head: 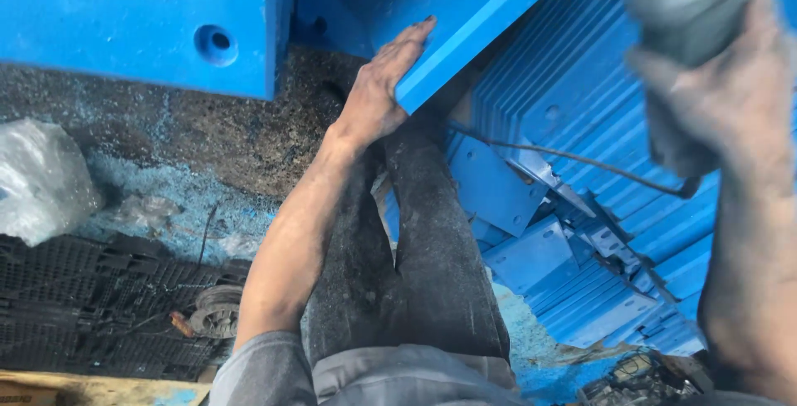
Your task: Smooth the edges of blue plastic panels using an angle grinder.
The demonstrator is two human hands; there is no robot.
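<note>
A worker's left hand (378, 95) lies flat, fingers stretched, against the edge of a slanted blue plastic slab (473, 20). The right hand (730, 95) is wrapped around a grey power tool (685, 7), blurred and cut off at the top of the frame; its cord (581, 161) trails below. Stacked blue plates (598, 232) crowd the space beneath, and blue shavings (174, 194) cover the floor beside the left forearm.

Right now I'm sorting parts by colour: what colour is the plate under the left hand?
Bright blue; the plate under the left hand shows best in the head view.
</note>
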